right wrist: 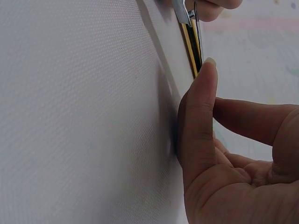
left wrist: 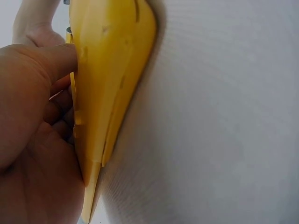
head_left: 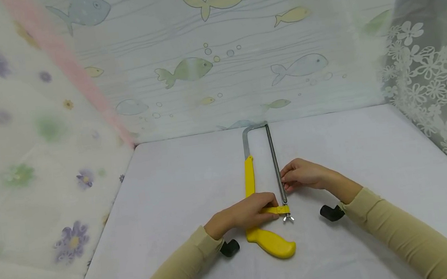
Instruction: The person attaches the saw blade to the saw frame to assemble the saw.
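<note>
A hacksaw with a yellow handle [head_left: 274, 243] lies on the white table, its grey metal bow toward the back. My left hand [head_left: 251, 211] grips the yellow lower part of its frame, close to the blade-end bracket. In the left wrist view the thumb presses on the yellow frame [left wrist: 105, 79], with fingers curled behind it. The fingertips of my right hand [head_left: 302, 174] pinch the dark blade [head_left: 275, 166] near its lower end. From the right wrist view, the thumb overlaps the strip of blade and frame [right wrist: 192, 44]. A silver wing nut [head_left: 288, 218] sits below the bracket.
The white-covered table [head_left: 178, 174] meets a fish-patterned curtain [head_left: 183, 41] at the back. A flower-printed sheet [head_left: 31, 174] hangs on the left, white lace [head_left: 436, 67] on the right. Black wrist-worn devices [head_left: 332, 213] show beside both sleeves.
</note>
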`<control>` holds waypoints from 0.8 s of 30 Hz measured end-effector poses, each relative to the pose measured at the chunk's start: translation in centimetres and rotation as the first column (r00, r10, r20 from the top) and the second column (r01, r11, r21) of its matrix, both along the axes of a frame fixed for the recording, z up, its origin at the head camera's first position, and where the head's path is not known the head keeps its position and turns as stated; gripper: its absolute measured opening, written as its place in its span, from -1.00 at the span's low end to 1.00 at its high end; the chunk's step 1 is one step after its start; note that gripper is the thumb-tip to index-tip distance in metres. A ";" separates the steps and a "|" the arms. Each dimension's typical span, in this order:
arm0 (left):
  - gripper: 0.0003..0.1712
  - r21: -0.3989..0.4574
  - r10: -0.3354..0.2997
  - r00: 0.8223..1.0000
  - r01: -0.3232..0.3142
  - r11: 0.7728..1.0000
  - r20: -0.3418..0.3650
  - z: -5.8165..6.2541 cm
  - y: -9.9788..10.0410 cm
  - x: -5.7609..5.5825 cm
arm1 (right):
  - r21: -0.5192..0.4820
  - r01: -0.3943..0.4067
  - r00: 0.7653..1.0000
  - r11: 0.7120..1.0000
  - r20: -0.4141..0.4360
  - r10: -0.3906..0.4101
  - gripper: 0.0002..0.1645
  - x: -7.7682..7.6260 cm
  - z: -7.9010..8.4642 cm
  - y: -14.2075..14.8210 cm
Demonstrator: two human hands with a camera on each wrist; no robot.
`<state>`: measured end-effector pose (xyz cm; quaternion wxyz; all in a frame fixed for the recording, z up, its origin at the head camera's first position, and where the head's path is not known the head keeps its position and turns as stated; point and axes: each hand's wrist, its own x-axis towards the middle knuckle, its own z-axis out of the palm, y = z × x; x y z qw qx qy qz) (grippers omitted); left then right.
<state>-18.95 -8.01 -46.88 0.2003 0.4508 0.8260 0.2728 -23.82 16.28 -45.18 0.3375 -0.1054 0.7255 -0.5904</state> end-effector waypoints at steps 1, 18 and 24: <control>-0.86 0.000 0.000 1.000 0.000 1.000 0.000 0.0 0.0 0.0 | -0.001 0.000 1.000 1.000 0.001 0.000 -0.68 0.0 0.0 0.0; -0.87 0.008 -0.016 1.000 0.016 1.000 -0.001 0.0 0.0 -0.1 | -0.008 -0.015 1.000 1.000 0.005 0.015 -0.70 0.0 -0.1 0.0; -0.87 -0.007 0.002 1.000 -0.002 1.000 0.013 0.1 0.0 0.0 | 0.009 -0.018 1.000 1.000 -0.017 0.018 -0.67 0.0 -0.1 0.1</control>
